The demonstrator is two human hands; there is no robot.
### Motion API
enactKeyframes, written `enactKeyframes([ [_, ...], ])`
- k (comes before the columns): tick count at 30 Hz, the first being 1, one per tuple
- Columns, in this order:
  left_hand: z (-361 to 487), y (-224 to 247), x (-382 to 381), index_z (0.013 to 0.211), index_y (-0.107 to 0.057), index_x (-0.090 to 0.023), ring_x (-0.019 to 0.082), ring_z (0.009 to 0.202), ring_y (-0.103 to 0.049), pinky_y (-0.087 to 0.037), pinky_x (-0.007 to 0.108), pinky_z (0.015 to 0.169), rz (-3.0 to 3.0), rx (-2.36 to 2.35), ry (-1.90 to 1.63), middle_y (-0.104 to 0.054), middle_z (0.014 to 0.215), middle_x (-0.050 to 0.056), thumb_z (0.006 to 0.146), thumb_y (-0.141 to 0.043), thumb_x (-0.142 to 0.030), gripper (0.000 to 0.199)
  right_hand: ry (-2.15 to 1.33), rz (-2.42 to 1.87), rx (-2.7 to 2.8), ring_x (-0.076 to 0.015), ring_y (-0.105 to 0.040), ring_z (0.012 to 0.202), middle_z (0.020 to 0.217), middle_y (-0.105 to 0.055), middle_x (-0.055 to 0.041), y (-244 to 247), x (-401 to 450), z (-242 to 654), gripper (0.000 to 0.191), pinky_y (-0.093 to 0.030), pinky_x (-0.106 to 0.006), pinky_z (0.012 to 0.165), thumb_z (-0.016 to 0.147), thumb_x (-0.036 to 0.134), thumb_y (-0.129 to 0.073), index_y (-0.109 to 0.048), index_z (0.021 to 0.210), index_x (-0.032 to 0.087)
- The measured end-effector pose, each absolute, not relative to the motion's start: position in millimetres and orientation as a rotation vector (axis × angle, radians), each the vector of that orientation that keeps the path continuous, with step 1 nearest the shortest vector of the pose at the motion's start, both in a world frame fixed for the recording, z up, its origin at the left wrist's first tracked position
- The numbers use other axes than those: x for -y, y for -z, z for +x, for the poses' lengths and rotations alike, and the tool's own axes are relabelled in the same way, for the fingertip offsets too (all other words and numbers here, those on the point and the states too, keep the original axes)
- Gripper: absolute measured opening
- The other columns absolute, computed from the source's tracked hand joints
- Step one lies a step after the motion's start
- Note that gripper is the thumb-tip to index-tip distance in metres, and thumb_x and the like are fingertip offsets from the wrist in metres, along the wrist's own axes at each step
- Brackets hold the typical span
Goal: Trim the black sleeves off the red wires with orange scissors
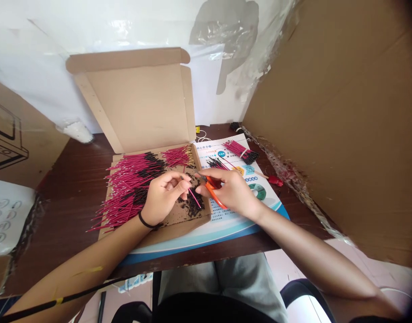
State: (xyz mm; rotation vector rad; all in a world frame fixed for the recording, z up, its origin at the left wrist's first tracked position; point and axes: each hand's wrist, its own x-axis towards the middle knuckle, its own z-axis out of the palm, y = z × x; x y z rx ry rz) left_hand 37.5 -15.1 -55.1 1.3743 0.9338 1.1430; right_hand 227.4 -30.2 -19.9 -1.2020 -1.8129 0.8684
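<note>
Between the fingertips of my left hand (165, 193) is a thin red wire (194, 198), its lower end slanting down to the right. My right hand (234, 190) is wrapped round orange-handled scissors or snips (215, 193), whose dark tip points left toward the wire. Both hands are above the open cardboard box (172, 220). Inside it, left of my left hand, lie many red wires with black ends (128, 184). A smaller pile of red wires (177, 156) with gold-coloured tips lies behind my hands. Under the held wire are loose black scraps (192, 204).
The box's raised lid (138, 103) leans at the back. On the printed sheet (262, 206) lie a banded bundle of red wires (241, 151) and some loose dark-ended wires (219, 163). A red-headed tool (275, 181) lies right. Large cardboard panels stand left and right.
</note>
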Motion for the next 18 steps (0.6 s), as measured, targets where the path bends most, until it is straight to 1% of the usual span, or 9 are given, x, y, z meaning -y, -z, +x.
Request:
enactKeyframes([
  [2, 38, 55, 14, 0.082, -0.067, -0.016, 0.009, 0.05, -0.059, -0.05, 0.021, 0.049, 1.349, -0.94, -1.142, -0.066, 0.063, 0.002, 0.075, -0.071, -0.038, 0.023, -0.992, -1.121, 1.779, -0.0108, -0.06, 0.069, 0.087, -0.071, -0.002, 23, 31, 225, 0.036, -0.048, -0.022, 0.064, 0.07, 0.027, -0.073, -0.07, 0.105, 0.017],
  [4, 38, 54, 14, 0.081, -0.067, -0.016, 0.01, 0.051, -0.061, -0.053, 0.021, 0.05, 1.325, -0.928, -1.144, -0.068, 0.066, 0.002, 0.074, -0.072, -0.037, 0.023, -1.044, -1.055, 1.763, -0.0106, -0.061, 0.071, 0.091, -0.071, -0.0018, 28, 31, 222, 0.039, -0.049, -0.022, 0.065, 0.069, 0.023, -0.074, -0.069, 0.107, 0.018],
  [7, 40, 50, 15, 0.08, -0.067, -0.016, 0.012, 0.053, -0.064, -0.056, 0.023, 0.051, 1.332, -0.926, -1.135, -0.069, 0.067, 0.003, 0.074, -0.073, -0.036, 0.022, -1.034, -1.062, 1.77, -0.0095, -0.059, 0.066, 0.088, -0.071, -0.0009, 32, 31, 220, 0.041, -0.048, -0.021, 0.06, 0.068, 0.019, -0.072, -0.068, 0.109, 0.019],
  [10, 43, 44, 19, 0.078, -0.068, -0.015, 0.013, 0.053, -0.064, -0.057, 0.024, 0.051, 1.396, -0.978, -1.169, -0.07, 0.067, 0.004, 0.076, -0.07, -0.037, 0.022, -0.995, -1.088, 1.788, -0.0094, -0.058, 0.063, 0.084, -0.071, -0.0002, 31, 31, 220, 0.036, -0.047, -0.021, 0.058, 0.069, 0.019, -0.072, -0.069, 0.105, 0.018],
  [13, 43, 37, 21, 0.078, -0.068, -0.015, 0.012, 0.056, -0.064, -0.056, 0.023, 0.054, 1.468, -1.035, -1.296, -0.069, 0.068, 0.004, 0.082, -0.064, -0.038, 0.024, -0.936, -1.097, 1.807, -0.0097, -0.06, 0.065, 0.087, -0.071, -0.0004, 29, 31, 221, 0.033, -0.048, -0.022, 0.059, 0.07, 0.018, -0.071, -0.069, 0.102, 0.017],
  [15, 41, 33, 19, 0.081, -0.067, -0.015, 0.011, 0.059, -0.064, -0.055, 0.024, 0.057, 1.462, -1.066, -1.43, -0.069, 0.072, 0.003, 0.086, -0.058, -0.039, 0.025, -0.884, -1.122, 1.821, -0.0103, -0.062, 0.068, 0.091, -0.072, -0.0015, 29, 32, 222, 0.033, -0.05, -0.023, 0.063, 0.071, 0.016, -0.07, -0.069, 0.104, 0.017],
  [17, 36, 31, 16, 0.078, -0.067, -0.016, 0.012, 0.069, -0.065, -0.055, 0.027, 0.066, 1.485, -1.111, -1.533, -0.07, 0.078, 0.004, 0.09, -0.051, -0.04, 0.031, -0.831, -1.154, 1.834, -0.0115, -0.063, 0.073, 0.098, -0.072, -0.003, 29, 32, 223, 0.034, -0.051, -0.025, 0.068, 0.073, 0.015, -0.068, -0.068, 0.107, 0.018],
  [18, 34, 30, 15, 0.07, -0.066, -0.016, 0.014, 0.076, -0.066, -0.055, 0.03, 0.072, 1.531, -1.14, -1.545, -0.071, 0.082, 0.006, 0.092, -0.045, -0.042, 0.04, -0.797, -1.172, 1.844, -0.0119, -0.064, 0.074, 0.101, -0.072, -0.0035, 29, 32, 224, 0.035, -0.052, -0.026, 0.069, 0.074, 0.016, -0.067, -0.068, 0.109, 0.018],
])
